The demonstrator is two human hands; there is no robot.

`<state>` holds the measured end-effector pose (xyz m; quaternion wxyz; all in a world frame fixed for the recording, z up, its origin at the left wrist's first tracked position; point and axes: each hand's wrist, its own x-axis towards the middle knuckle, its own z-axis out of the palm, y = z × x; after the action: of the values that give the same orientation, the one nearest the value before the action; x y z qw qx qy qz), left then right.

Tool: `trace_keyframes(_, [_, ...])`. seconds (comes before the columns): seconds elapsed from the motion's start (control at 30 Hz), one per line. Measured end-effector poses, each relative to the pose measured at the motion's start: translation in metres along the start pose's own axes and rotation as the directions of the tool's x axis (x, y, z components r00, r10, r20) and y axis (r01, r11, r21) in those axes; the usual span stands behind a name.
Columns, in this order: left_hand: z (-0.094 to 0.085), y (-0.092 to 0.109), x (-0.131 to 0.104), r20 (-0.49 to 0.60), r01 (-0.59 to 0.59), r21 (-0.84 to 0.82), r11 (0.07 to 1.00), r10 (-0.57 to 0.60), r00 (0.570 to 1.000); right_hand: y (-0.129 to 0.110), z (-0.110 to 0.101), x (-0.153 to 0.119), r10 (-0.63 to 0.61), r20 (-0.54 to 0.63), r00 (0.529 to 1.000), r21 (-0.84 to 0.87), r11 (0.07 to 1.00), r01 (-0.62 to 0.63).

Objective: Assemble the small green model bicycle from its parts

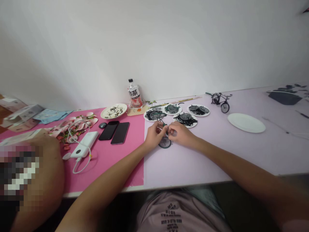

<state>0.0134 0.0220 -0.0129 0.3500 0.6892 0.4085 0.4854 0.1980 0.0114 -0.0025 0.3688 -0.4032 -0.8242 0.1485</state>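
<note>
Both my hands meet over a small model bicycle (165,142), whose dark spoked wheel shows just below my fingers. My left hand (155,133) is closed on its dark green frame. From the other side the fingers of my right hand (180,132) pinch at the same piece; my fingers hide the exact point of grip. Right behind my hands stand white plates of small parts: one with black pieces (185,120), one with wheels (154,114), one with green frames (172,109) and one with grey wheels (198,110).
An assembled model bicycle (220,100) stands at the back right, near a bare white plate (246,122). Left are two phones (120,133), a white power bank (84,144) with its cable, petals (77,127), a bottle (134,95) and a plate (103,113). Another person's arm (48,167) rests far left.
</note>
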Motion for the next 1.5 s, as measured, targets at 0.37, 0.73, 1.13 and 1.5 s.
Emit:
trace_keyframes(0.37, [-0.0006, 0.0001, -0.0003, 0.018, 0.0, 0.011, 1.0, 0.0, 1.0, 0.0007, -0.0004, -0.0007, 0.016, 0.022, 1.0, 0.036, 0.999, -0.017])
trace_keyframes(0.73, [-0.0012, 0.0004, -0.0005, 0.019, -0.015, 0.017, 1.0, 0.014, 1.0, 0.0009, -0.0004, -0.0004, 0.021, 0.025, 0.999, 0.019, 1.0, -0.021])
trace_keyframes(1.13, [-0.0011, 0.0017, -0.0006, 0.022, 0.012, 0.016, 1.0, -0.013, 1.0, 0.0013, -0.0006, -0.0003, 0.003, 0.017, 1.0, 0.028, 1.0, -0.004])
trace_keyframes(1.5, [-0.001, 0.0019, -0.0011, 0.015, 0.006, 0.003, 1.0, -0.006, 1.0, -0.0004, -0.0013, -0.0007, -0.006, 0.008, 1.0, 0.002, 1.0, 0.006])
